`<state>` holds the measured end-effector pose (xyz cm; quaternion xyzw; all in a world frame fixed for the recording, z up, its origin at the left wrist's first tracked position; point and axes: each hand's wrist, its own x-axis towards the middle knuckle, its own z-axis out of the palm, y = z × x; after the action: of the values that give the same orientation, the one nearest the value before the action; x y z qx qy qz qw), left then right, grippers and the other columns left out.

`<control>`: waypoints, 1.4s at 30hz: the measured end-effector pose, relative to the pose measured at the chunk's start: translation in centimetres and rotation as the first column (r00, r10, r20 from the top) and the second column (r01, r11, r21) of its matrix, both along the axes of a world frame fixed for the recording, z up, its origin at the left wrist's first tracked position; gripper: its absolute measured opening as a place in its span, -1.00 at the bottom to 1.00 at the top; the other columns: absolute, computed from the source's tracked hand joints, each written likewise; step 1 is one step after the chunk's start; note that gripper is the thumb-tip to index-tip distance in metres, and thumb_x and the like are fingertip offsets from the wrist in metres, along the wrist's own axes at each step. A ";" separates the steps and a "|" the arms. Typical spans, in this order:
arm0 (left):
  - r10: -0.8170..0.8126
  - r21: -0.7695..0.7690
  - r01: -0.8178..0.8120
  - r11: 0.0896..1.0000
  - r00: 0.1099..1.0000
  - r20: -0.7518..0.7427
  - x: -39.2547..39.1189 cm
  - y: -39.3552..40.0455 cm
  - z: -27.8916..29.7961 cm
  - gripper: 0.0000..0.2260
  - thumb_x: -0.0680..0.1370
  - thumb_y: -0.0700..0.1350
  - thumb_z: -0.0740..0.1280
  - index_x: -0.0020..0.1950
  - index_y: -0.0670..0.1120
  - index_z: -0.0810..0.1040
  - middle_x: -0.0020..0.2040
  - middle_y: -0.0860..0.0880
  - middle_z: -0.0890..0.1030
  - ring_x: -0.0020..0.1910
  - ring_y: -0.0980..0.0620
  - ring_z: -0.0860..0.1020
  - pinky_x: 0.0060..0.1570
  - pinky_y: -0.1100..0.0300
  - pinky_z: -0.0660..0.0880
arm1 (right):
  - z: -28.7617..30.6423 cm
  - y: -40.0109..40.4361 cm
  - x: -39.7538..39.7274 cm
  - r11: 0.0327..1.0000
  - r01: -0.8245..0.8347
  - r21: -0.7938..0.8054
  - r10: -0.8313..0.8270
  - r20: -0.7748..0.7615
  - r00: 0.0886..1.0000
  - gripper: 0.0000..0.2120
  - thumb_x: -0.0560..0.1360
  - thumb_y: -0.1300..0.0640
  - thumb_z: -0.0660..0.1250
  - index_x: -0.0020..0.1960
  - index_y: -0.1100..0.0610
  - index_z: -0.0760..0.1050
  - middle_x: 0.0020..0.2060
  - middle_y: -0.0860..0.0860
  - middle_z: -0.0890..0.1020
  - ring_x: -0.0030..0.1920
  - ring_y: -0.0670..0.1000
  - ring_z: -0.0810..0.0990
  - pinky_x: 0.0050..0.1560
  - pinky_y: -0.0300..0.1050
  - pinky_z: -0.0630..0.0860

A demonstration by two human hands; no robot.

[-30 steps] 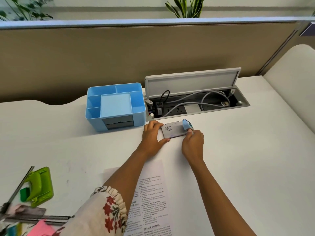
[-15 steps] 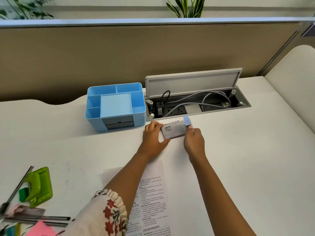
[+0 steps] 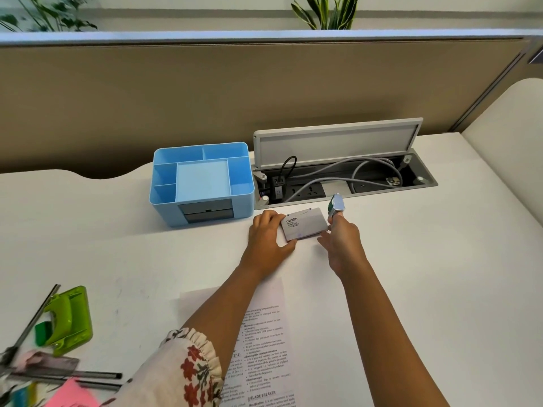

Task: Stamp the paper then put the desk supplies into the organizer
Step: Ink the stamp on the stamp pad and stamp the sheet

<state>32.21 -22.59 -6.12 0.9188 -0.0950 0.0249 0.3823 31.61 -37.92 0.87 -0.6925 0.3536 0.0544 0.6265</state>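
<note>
Since a second ago your right hand [image 3: 342, 245] has drawn the stamp [image 3: 335, 204] off the ink pad [image 3: 304, 224] and lifted it, so it now stands tilted just beside the pad's right edge. Your right fingers are closed on the stamp's lower end, with its head up and away from you. Your left hand [image 3: 269, 239] curls around the pad's left side, thumb at the near corner, probably to pin it to the desk [image 3: 411, 274] while the stamp comes off. The pad's lid looks shut, though I can't be sure. Nearer you, under your forearms, the paper [image 3: 264, 342] lies flat and waiting. Behind your left hand the organizer [image 3: 202, 183] stands empty, and the other supplies lie far left.
</note>
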 end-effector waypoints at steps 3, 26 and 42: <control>0.001 0.009 -0.001 1.000 1.000 0.003 -0.1 -0.1 0.0 -0.51 0.48 0.11 0.39 0.35 -0.02 0.40 0.22 0.03 0.39 0.23 0.07 0.28 0.30 0.17 0.35 | 0.2 0.2 0.0 0.999 0.023 0.023 -0.024 0.053 0.998 -0.72 0.67 -0.01 0.07 -0.05 0.13 0.42 -0.12 0.07 0.54 0.09 0.15 0.55 0.24 0.05 0.53; -0.048 -0.054 0.046 0.997 0.998 -0.050 0.4 0.6 0.3 -0.48 0.42 0.04 0.48 0.33 -0.06 0.46 0.22 0.01 0.40 0.24 0.04 0.31 0.30 0.13 0.30 | -3.1 -6.2 3.4 0.344 -0.703 -0.623 0.851 -0.110 0.514 -0.49 0.40 0.04 0.52 0.26 0.00 0.39 0.20 0.01 0.48 0.17 0.00 0.45 0.21 -0.16 0.47; -0.004 -0.133 -0.011 0.991 0.994 -0.106 0.5 0.4 0.5 -0.45 0.46 0.07 0.45 0.39 -0.08 0.43 0.24 0.00 0.40 0.26 0.03 0.32 0.34 0.10 0.31 | -0.8 -6.7 5.0 0.254 -0.757 -0.602 0.886 -0.169 0.432 -0.55 0.49 0.02 0.43 0.31 0.05 0.38 0.22 0.04 0.54 0.14 -0.01 0.49 0.16 -0.13 0.48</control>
<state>32.68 -22.20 -5.65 0.8913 -0.0710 -0.0170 0.4474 36.58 -44.62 0.12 -0.9318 -0.1316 0.1879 0.2814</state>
